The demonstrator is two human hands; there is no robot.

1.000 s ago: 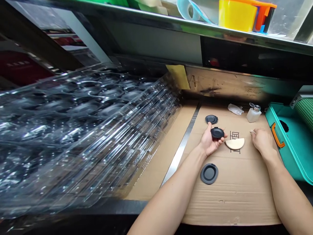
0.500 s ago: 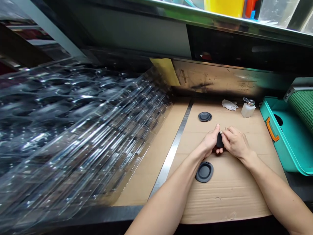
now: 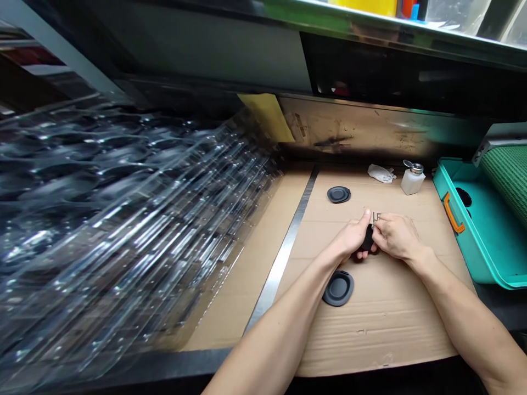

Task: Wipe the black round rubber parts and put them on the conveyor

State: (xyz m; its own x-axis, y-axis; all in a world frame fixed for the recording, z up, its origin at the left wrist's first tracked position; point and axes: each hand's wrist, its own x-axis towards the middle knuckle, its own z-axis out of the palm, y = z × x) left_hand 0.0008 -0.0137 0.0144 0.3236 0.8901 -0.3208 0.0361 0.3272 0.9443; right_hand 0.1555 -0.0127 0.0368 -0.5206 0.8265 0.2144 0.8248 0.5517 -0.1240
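Observation:
My left hand [image 3: 351, 237] is closed around a small black round cap [image 3: 368, 240], held on edge above the cardboard sheet [image 3: 391, 318]. My right hand [image 3: 395, 236] is pressed against the cap from the right, its fingers pinched on something small and pale at the cap's top that I cannot make out. A second black cap [image 3: 338, 288] lies flat on the cardboard just under my left wrist. A third black cap [image 3: 338, 194] lies farther back. The beige half-round pad seen earlier is hidden.
A tall stack of clear plastic blister trays [image 3: 123, 219] fills the left. A metal strip [image 3: 284, 258] runs along the cardboard's left side. At the back lie a crumpled white wipe [image 3: 381, 174] and a small white dispenser bottle [image 3: 411, 178]. A teal bin [image 3: 486, 230] with an orange handle stands right.
My right hand has moved left from the cardboard to meet my left hand at the cap. The cap has turned from flat in my palm to on edge. The beige pad is out of sight.

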